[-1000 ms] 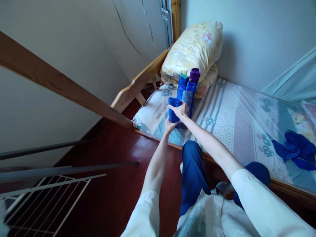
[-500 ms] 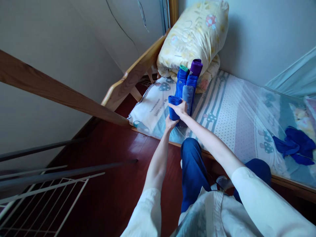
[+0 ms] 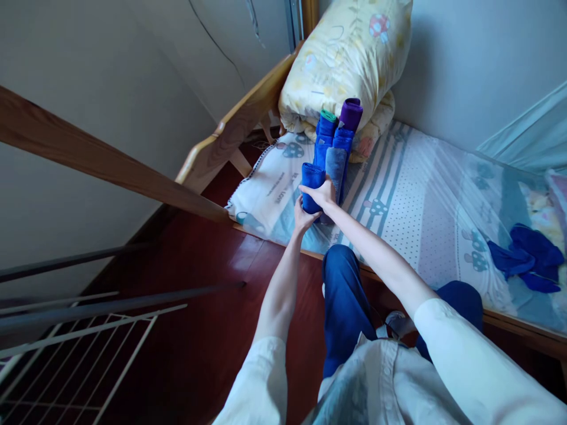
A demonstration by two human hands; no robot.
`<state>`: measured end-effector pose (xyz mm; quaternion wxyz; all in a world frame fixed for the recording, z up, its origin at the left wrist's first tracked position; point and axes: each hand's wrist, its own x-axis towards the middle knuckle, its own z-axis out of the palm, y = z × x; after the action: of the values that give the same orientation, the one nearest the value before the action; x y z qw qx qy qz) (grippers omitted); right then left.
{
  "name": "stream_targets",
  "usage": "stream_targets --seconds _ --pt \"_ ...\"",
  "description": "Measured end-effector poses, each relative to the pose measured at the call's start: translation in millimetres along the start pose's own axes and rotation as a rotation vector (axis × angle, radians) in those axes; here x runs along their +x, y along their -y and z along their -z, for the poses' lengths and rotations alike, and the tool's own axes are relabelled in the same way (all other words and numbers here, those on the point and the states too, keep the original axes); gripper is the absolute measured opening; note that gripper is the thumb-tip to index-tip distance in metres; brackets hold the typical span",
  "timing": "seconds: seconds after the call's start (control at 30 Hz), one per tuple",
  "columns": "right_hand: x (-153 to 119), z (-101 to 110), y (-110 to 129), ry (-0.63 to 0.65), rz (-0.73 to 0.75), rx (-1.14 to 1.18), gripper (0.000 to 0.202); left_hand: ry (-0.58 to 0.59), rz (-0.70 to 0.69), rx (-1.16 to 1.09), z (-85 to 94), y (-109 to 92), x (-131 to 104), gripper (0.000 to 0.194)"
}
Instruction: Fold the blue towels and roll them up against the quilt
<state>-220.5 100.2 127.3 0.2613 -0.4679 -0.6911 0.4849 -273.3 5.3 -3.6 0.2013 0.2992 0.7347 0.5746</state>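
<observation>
Blue roll (image 3: 312,175) clasped by left hand (image 3: 304,218) and right hand (image 3: 326,195); other rolls (image 3: 336,162) already grouped, one o'clock; crumpled cloth (image 3: 534,255) left loose, three o'clock.

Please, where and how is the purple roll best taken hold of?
I would grip the purple roll around its upper end, coming from above. It appears to stand with its rolled end upward, and that end is exposed; the blue roll in front covers its lower part, and yellow bedding lies behind.
</observation>
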Motion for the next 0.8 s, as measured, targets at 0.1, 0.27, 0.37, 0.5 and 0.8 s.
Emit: stream_targets --seconds 0.1,0.27,0.37,0.5,0.8 --pt "-7 16 -16 -0.003 -0.015 0.018 0.109 -0.078 0.007 0.045 7.2 -1 -10 0.114" --pt "-48 87 -74 0.022 -0.088 0.170 0.108 -0.065 0.056 0.173 22.7 -7 -32 0.110" --pt "-98 159 -130 -0.051 -0.205 0.262 0.091 -0.017 0.027 0.251 25.1 -12 -53 0.095" --pt "-189 274 -196 -0.260 -0.369 0.338 0.059 0.015 -0.121 0.321 5.9 -23 -88 0.063" --pt "-308 442 -236 -0.641 -0.369 0.681 0.045 0.978 -0.520 0.585 -149.6 -82 -194 0.044"
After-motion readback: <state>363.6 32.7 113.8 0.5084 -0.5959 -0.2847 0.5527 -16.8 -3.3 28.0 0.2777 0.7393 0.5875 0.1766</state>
